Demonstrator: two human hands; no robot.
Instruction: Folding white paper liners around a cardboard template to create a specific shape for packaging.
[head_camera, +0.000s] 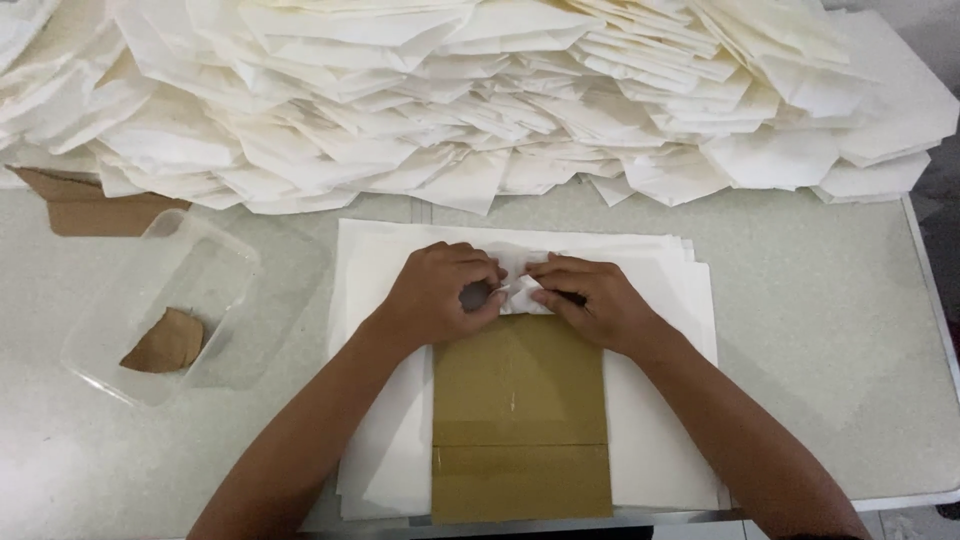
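Observation:
My left hand (440, 290) and my right hand (590, 300) meet at the far end of a brown cardboard rectangle (520, 420). Both pinch a folded edge of white paper (520, 290) over the top of that cardboard. The cardboard lies on a flat stack of white paper sheets (660, 450) near the table's front edge. My fingers hide most of the fold between them.
A big heap of folded white paper pieces (480, 100) fills the back of the pale table (830, 330). At the left sit a clear plastic tub (160, 300) holding a brown scrap (168, 342) and a brown cardboard piece (90, 210).

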